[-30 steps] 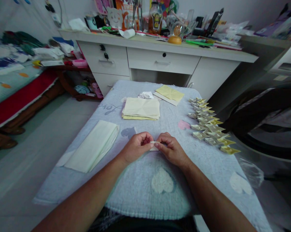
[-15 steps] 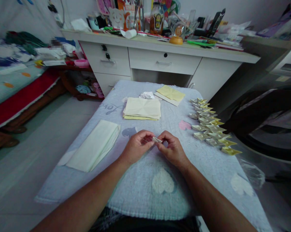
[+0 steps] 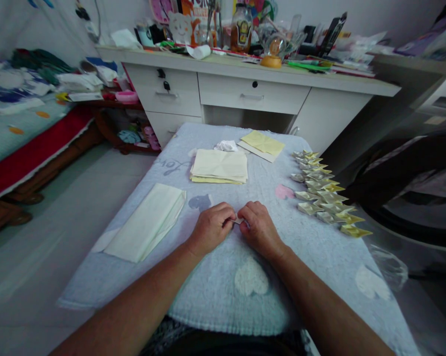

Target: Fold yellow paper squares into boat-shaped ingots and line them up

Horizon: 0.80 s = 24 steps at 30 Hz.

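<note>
Between my hands is a small piece of folded paper (image 3: 238, 221), mostly covered by fingers. My left hand (image 3: 214, 223) pinches its left end, and my right hand (image 3: 258, 227) grips the right end with the fingers curled over it. Both hands are held close together over the cloth-covered table (image 3: 223, 277). Beyond them lies a stack of cream and yellow paper sheets (image 3: 219, 165). Several small folded paper boats (image 3: 325, 195) stand in rows at the right side of the table.
A long folded pale sheet (image 3: 145, 222) lies left of my hands. Farther back are a crumpled white paper (image 3: 226, 146) and yellow and white sheets (image 3: 262, 143). A clear plastic bag (image 3: 388, 267) hangs by the right edge. Behind stands a cluttered white desk (image 3: 254, 99).
My fingers have curled inward over the folded paper, hiding more of it. My right hand has turned knuckles up. The things on the table lie as before.
</note>
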Tool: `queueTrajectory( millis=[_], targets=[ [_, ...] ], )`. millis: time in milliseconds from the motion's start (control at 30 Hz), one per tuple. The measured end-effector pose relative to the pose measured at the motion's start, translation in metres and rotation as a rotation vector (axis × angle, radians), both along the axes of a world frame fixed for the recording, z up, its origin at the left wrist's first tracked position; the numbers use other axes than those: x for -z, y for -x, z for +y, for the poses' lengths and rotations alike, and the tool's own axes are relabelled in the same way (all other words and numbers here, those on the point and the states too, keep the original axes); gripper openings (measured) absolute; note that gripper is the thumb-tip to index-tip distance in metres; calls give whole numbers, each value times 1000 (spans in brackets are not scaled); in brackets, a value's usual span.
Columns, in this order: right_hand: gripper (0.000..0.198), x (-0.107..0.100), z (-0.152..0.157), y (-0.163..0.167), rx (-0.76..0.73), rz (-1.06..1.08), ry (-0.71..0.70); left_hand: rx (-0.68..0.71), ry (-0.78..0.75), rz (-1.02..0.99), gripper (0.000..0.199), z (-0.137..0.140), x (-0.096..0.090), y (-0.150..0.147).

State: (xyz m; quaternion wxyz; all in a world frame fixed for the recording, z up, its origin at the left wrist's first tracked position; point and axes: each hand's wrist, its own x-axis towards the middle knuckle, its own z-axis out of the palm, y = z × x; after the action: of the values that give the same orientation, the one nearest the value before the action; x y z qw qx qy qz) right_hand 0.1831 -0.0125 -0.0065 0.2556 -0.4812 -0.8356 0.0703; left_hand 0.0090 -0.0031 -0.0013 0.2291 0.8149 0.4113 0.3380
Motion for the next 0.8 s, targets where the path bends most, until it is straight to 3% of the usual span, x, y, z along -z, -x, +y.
queueTrajectory(
  millis=[267, 533, 800],
  targets=[
    [22, -4, -4, -4, -71, 39, 123, 21, -31, 102, 19, 0, 3, 7],
    [18, -5, -4, -5, -109, 18, 91, 77, -103, 253, 8, 0, -3, 18],
    [22, -5, -6, -4, -129, 14, 116, 133, -97, 262, 15, 1, 2, 19]
  ],
)
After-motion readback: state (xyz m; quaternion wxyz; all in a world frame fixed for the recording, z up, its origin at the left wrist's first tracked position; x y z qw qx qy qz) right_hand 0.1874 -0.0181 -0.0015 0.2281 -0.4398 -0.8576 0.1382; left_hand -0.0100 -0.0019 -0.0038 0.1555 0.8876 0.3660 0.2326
